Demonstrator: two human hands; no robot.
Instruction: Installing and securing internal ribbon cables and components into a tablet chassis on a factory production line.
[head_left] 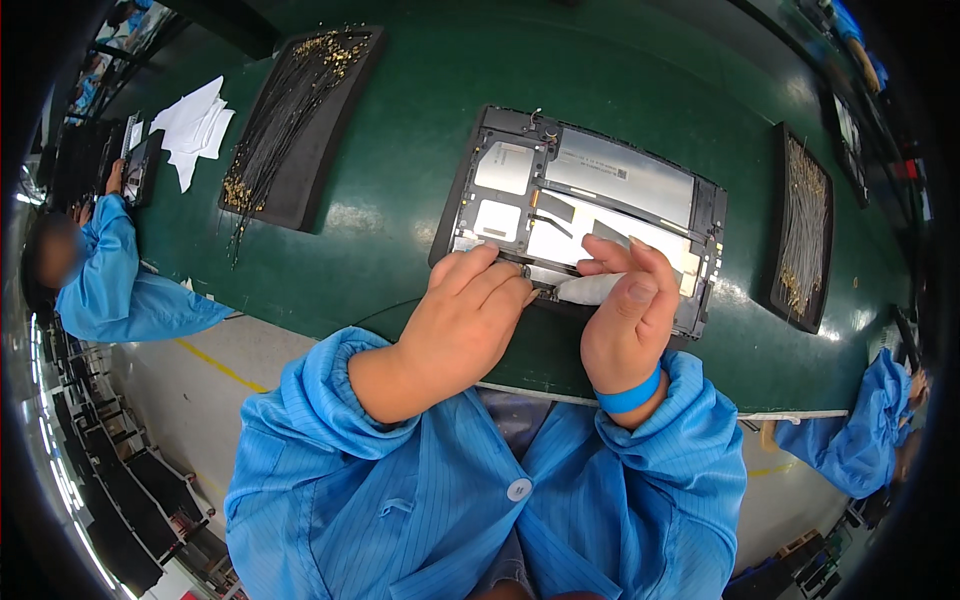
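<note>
In front of me on the green table lies an opened flat electronic device (570, 235), with a black frame, silver plates and white panels. My left hand (465, 310) lies over its near left edge, fingers bent and pressed together at the frame. Whatever these fingertips may hold is hidden. A thin black cable (385, 311) runs out beside that hand. My right hand (630, 310) is over the near right part, with its fingers apart. A white covering, apparently a finger cot (592, 289), points from it toward the near edge, close to my left fingertips.
A black tray (336, 130) of dark cables with gold ends stands at the left, near white cloths (195, 125). Another tray (776, 220) with grey cables stands right. Co-workers in blue sit at the left (125, 275) and right (850, 430).
</note>
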